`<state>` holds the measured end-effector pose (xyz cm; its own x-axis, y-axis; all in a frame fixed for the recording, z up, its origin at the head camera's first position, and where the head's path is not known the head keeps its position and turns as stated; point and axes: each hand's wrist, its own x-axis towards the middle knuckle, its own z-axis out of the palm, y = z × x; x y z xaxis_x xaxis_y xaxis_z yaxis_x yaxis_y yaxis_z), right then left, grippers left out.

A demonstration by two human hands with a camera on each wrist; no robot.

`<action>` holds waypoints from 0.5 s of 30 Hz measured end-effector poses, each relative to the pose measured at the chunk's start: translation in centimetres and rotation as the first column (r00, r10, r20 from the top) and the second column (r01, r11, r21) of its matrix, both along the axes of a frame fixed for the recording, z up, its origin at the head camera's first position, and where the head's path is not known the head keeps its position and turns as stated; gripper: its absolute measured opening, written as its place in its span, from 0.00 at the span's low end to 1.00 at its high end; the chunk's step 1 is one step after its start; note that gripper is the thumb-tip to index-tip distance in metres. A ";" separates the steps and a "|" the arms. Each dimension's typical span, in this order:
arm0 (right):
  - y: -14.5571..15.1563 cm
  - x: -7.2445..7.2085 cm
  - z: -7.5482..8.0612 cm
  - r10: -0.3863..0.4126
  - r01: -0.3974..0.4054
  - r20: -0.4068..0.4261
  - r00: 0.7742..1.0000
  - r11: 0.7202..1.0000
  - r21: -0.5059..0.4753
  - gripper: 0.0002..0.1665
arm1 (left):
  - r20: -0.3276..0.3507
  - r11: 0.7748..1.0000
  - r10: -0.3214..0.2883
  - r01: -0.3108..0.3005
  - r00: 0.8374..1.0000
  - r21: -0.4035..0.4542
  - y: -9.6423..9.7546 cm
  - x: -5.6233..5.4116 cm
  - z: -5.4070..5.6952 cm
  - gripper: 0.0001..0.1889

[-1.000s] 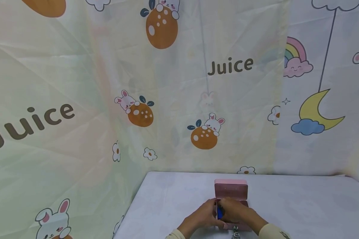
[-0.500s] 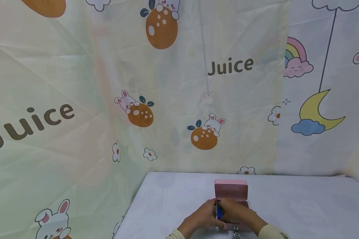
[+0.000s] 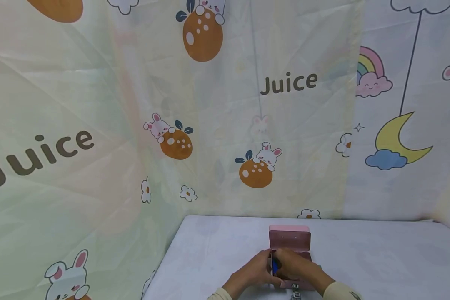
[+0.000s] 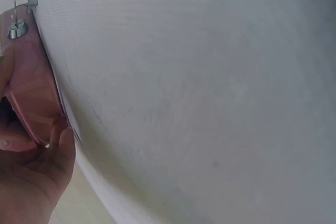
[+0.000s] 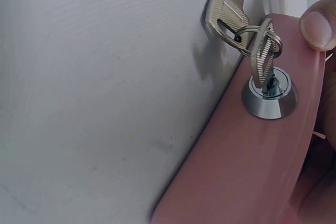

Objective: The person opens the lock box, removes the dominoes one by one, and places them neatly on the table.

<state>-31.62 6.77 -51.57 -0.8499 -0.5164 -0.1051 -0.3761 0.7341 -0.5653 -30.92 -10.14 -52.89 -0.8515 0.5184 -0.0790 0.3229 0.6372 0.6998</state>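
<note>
A pink metal lock box (image 3: 289, 240) stands on the table with its lid raised. My left hand (image 3: 252, 270) grips its left side, thumb at the front corner and fingers along the wall; the left wrist view shows fingertips at the box's lower edge. My right hand (image 3: 298, 266) reaches down inside the box, its fingers mostly hidden. A blue thing (image 3: 275, 267) shows between the two hands, and I cannot tell whether the right fingers hold it. In the right wrist view a key (image 5: 261, 59) sits in the round lock (image 5: 270, 100) on the front wall.
A second key (image 5: 228, 17) hangs on the same ring, over the white table cover (image 3: 210, 246). Behind and to the left, printed curtains (image 3: 225, 104) hang close around the table.
</note>
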 end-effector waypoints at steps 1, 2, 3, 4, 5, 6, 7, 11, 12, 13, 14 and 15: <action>0.0 0.0 0.0 0.001 -0.001 -0.006 1.000 1.000 0.001 0.18 | 0.000 1.000 0.000 0.000 1.000 0.001 0.0 0.0 0.0 0.42; 0.0 0.0 0.0 0.002 -0.002 -0.010 1.000 1.000 0.001 0.19 | -0.005 1.000 -0.001 0.001 1.000 -0.001 0.0 0.0 0.0 0.42; 0.0 0.0 0.1 0.004 -0.004 -0.014 1.000 1.000 0.003 0.19 | -0.011 1.000 -0.002 0.002 1.000 -0.005 0.0 -0.1 0.0 0.42; 0.0 0.0 0.1 0.006 -0.006 -0.019 1.000 1.000 0.004 0.20 | -0.019 1.000 -0.005 0.004 1.000 -0.008 0.0 -0.1 -0.1 0.42; 0.0 0.0 0.1 0.008 -0.008 -0.025 1.000 1.000 0.006 0.20 | -0.028 1.000 -0.008 0.008 1.000 -0.011 0.0 -0.1 -0.1 0.42; 0.1 0.0 0.2 0.010 -0.010 -0.029 1.000 1.000 0.005 0.20 | -0.036 1.000 -0.010 0.010 0.999 -0.014 0.0 -0.1 -0.1 0.42; 0.1 0.0 0.2 0.013 -0.013 -0.034 0.999 1.000 0.006 0.20 | -0.045 1.000 -0.014 0.013 0.999 -0.017 -0.1 -0.1 -0.1 0.43; 0.2 -0.1 0.2 0.031 -0.030 -0.053 0.998 0.999 0.015 0.20 | -0.070 0.999 -0.026 0.024 0.997 -0.028 -0.1 -0.1 -0.1 0.43; 0.2 -0.1 0.2 0.035 -0.035 -0.053 0.998 0.999 0.016 0.20 | -0.074 0.999 -0.027 0.025 0.997 -0.031 -0.1 -0.1 -0.1 0.43; 0.2 -0.1 0.1 0.039 -0.038 -0.052 0.998 0.999 0.016 0.20 | -0.075 0.999 -0.027 0.025 0.997 -0.032 -0.1 -0.1 -0.2 0.43; 0.2 -0.2 0.1 0.041 -0.040 -0.048 0.998 0.999 0.015 0.20 | -0.073 0.999 -0.027 0.025 0.997 -0.031 -0.1 -0.1 -0.2 0.43; 0.2 -0.2 0.1 0.042 -0.042 -0.042 0.998 0.999 0.012 0.19 | -0.070 0.999 -0.026 0.024 0.997 -0.029 -0.1 -0.2 -0.2 0.43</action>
<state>-31.77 7.01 -51.46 -0.8314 -0.5505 -0.0753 -0.4302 0.7236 -0.5398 -31.09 -10.27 -53.12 -0.8420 0.5384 -0.0338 0.3873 0.6469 0.6569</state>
